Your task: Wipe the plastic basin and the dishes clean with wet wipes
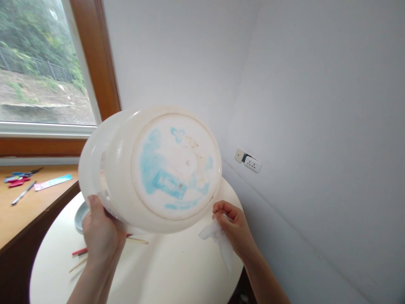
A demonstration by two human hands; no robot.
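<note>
Plate [177,169] tilts upturned, left hand [103,236] gripping its rim, right hand [236,228] pinching tissue [218,242] beside it.

I see open tabletop [177,270] beneath the held-up dish [120,169]; sticks [139,240] and what may be a small bowl [79,217] crowd its left, the wall [316,126] hems the right.

left hand [103,236] raised, grip closed, thumb up | right hand [232,226] raised, fingertips pinched together
</note>
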